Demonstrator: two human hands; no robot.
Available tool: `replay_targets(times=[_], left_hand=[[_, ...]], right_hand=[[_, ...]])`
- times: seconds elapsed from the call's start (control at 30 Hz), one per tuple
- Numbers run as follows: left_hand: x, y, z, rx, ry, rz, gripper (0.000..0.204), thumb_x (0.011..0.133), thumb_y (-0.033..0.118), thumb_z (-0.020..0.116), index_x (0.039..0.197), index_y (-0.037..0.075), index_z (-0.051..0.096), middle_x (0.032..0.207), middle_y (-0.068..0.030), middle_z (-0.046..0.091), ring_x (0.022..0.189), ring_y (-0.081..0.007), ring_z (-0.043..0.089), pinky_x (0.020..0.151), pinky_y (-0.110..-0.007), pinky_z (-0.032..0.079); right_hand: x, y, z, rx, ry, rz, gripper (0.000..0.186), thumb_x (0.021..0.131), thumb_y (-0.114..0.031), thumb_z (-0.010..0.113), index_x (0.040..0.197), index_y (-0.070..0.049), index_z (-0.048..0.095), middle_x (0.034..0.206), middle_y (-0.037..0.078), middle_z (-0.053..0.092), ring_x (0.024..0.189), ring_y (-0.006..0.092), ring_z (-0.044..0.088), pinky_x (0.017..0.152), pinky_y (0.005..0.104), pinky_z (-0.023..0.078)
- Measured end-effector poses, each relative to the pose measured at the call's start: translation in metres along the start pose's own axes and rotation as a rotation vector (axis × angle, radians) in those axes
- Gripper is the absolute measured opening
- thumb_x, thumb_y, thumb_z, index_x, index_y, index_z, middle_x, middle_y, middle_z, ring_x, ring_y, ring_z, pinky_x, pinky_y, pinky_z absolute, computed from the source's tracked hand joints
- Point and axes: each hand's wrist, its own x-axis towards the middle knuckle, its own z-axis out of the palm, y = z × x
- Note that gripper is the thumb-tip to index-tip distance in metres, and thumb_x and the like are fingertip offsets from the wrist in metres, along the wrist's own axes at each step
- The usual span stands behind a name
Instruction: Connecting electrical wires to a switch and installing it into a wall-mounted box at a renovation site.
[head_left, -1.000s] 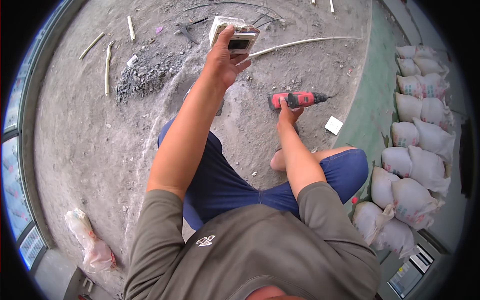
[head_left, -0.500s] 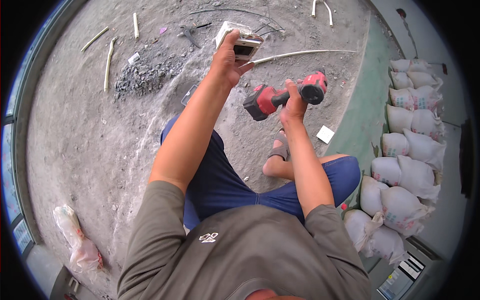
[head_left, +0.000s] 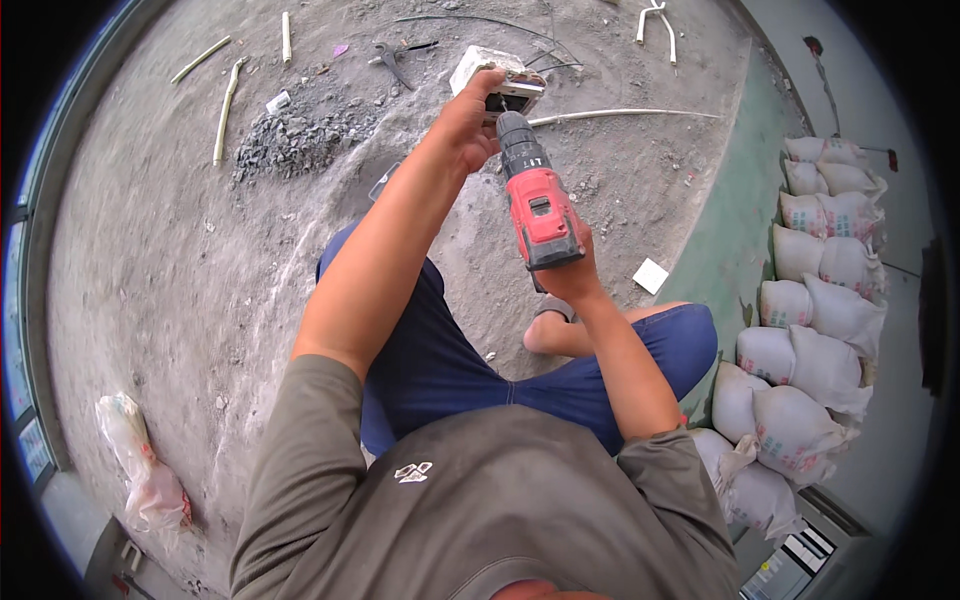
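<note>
My left hand (head_left: pixel 473 122) is closed around a white wall socket box (head_left: pixel 482 65) with a dark opening in its face, held out in front of me. In my right hand (head_left: pixel 577 262) is a red and black cordless drill (head_left: pixel 541 205). Its chuck points away from me, and the bit's end lies at the box's dark opening; whether it touches inside cannot be made out. The fingers of my right hand are mostly hidden behind the drill's body.
Pliers (head_left: pixel 393 66), a long white pipe (head_left: pixel 630 115) and a heap of grey rubble (head_left: pixel 300 145) lie on the dusty floor ahead. A white square plate (head_left: pixel 650 276) is at the right. Filled sacks (head_left: pixel 800 420) line the right wall; a plastic bag (head_left: pixel 145 465) lies at the left.
The drill has swung from lying sideways at the right to pointing forward, its bit now at the box. My left hand with the box has shifted slightly right.
</note>
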Motion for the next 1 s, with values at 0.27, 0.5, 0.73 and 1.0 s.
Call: replay_targets(times=[0.27, 0.5, 0.73, 1.0], left_hand=[[-0.004, 0.001, -0.001, 0.021, 0.039, -0.011, 0.045, 0.085, 0.041, 0.060, 0.113, 0.007, 0.056, 0.106, -0.0120, 0.062, 0.094, -0.0237, 0.060, 0.087, -0.047, 0.050], [0.002, -0.002, -0.003, 0.038, 0.020, -0.006, 0.047, 0.083, 0.042, 0.060, 0.115, 0.007, 0.054, 0.104, -0.0110, 0.061, 0.092, -0.0242, 0.059, 0.087, -0.047, 0.050], [0.002, -0.003, -0.003, 0.053, 0.034, -0.003, 0.050, 0.083, 0.044, 0.060, 0.116, 0.006, 0.054, 0.103, -0.0116, 0.060, 0.090, -0.0244, 0.058, 0.085, -0.046, 0.049], [0.005, -0.002, -0.007, 0.081, 0.020, -0.025, 0.049, 0.083, 0.044, 0.058, 0.114, 0.007, 0.053, 0.103, -0.0124, 0.060, 0.089, -0.0237, 0.058, 0.080, -0.043, 0.048]], right_hand=[[0.000, 0.008, 0.000, -0.116, 0.034, -0.066, 0.027, 0.075, -0.004, 0.065, 0.102, -0.004, 0.062, 0.103, 0.016, 0.064, 0.091, 0.0363, 0.064, 0.077, 0.0388, 0.053], [-0.001, 0.012, 0.001, -0.121, 0.003, 0.013, 0.029, 0.075, -0.004, 0.064, 0.104, -0.004, 0.062, 0.104, 0.016, 0.063, 0.093, 0.0361, 0.064, 0.079, 0.0389, 0.053], [-0.002, 0.015, 0.000, -0.092, 0.018, -0.009, 0.030, 0.076, -0.005, 0.065, 0.106, -0.004, 0.062, 0.105, 0.016, 0.063, 0.093, 0.0347, 0.064, 0.080, 0.0381, 0.052], [0.001, 0.011, 0.003, -0.042, 0.027, 0.044, 0.028, 0.077, -0.006, 0.067, 0.104, -0.006, 0.063, 0.101, 0.013, 0.064, 0.089, 0.0324, 0.065, 0.077, 0.0373, 0.053]])
